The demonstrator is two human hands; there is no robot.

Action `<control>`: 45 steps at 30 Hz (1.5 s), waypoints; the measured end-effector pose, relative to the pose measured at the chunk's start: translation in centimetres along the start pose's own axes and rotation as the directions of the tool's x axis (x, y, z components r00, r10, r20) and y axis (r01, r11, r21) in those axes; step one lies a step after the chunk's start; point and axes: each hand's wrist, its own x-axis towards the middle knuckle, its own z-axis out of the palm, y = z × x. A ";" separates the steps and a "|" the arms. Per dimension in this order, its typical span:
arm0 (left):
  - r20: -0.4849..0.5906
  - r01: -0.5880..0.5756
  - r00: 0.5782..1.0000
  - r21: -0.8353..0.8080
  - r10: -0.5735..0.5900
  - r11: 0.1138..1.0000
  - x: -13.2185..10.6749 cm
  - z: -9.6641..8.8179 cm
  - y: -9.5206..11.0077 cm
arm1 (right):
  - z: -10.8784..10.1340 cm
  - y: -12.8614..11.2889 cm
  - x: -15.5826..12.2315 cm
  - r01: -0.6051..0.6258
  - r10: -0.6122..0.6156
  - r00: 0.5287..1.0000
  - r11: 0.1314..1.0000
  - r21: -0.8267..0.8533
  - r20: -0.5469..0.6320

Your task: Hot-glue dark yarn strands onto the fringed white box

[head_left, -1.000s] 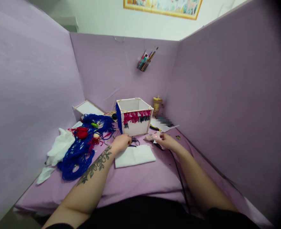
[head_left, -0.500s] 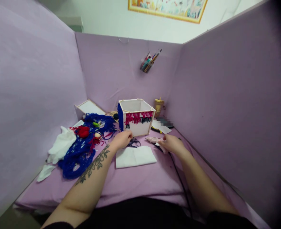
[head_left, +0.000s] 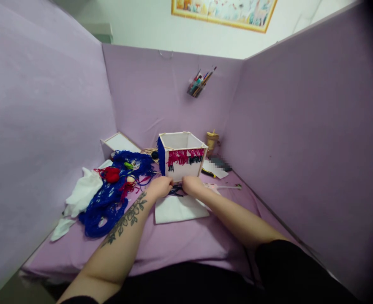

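Observation:
A white open box (head_left: 182, 156) with stick edges, a blue side and a pink and dark yarn fringe stands on the purple table. Just in front of it lie dark yarn strands (head_left: 176, 190). My left hand (head_left: 161, 186) and my right hand (head_left: 191, 185) meet over these strands, fingers curled down onto them. A folded white sheet (head_left: 178, 209) lies under my right wrist. The pink glue gun (head_left: 219, 186) lies on the table to the right, free of my hand.
A heap of blue yarn (head_left: 110, 198) with a red ball (head_left: 112, 174) and white cloth (head_left: 81, 190) fills the left. A white frame panel (head_left: 119, 143) leans at the back. A small wooden pot (head_left: 211, 139) and a pen holder (head_left: 199, 84) sit by the purple partition walls.
My right hand has let go of the glue gun and moved left to join my left hand at the dark yarn. The view has shifted slightly.

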 end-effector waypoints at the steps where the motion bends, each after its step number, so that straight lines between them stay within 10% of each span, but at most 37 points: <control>1: -0.029 0.016 0.999 -0.036 -0.017 0.999 0.0 -0.1 0.1 | -0.5 0.3 0.0 -0.010 0.010 1.000 1.000 -0.012 -0.018; 5: 0.089 0.046 0.996 -0.464 -0.005 0.884 0.0 -0.3 1.0 | -2.4 1.2 -1.0 0.017 0.016 0.987 0.980 0.200 -0.163; 12: 0.328 0.325 0.943 -0.944 -0.063 -0.055 0.4 1.5 4.7 | -1.6 0.5 -3.3 0.177 0.074 0.946 0.699 0.693 -0.316; 16: 0.304 0.237 0.931 -0.923 -0.199 -0.302 0.6 1.9 5.4 | -1.0 0.3 -3.9 0.188 0.059 0.950 0.678 0.711 -0.307; 33: 0.160 0.095 0.933 -0.973 -0.321 -0.211 0.6 2.2 5.4 | 0.0 1.4 -3.7 0.201 0.019 0.969 0.523 0.828 -0.247; 39: 0.030 0.059 0.949 -0.995 -0.314 0.084 0.6 2.6 5.1 | 0.0 1.5 -3.6 0.180 0.058 0.964 0.579 0.795 -0.261; 45: -0.046 0.021 0.954 -0.975 -0.295 0.222 0.7 2.7 4.7 | -0.4 1.5 -3.5 0.030 0.118 0.989 0.438 0.899 -0.091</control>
